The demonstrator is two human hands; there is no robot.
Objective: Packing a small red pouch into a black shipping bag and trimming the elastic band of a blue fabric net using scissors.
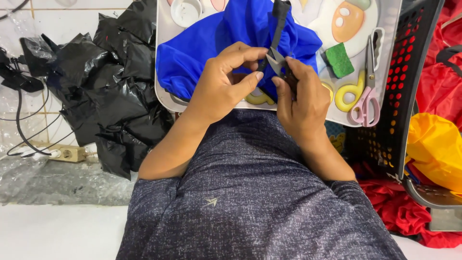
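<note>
Head view: pink scissors (366, 98), green sponge (340, 59) beside blue cloth (207, 48) — black bags (110, 86) left.

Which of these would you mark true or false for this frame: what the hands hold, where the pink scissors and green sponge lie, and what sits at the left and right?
1. The right hand holds small thread snips against a black strap. True.
2. The pink scissors are in the left hand. False: they lie untouched on the tray, right of both hands.
3. The blue fabric lies on the tray. True.
4. The green sponge is on the floor. False: it sits on the tray.
5. Black plastic bags are piled to the left. True.
6. The fabric at the right edge is all blue. False: it is red fabric and yellow fabric.
</note>
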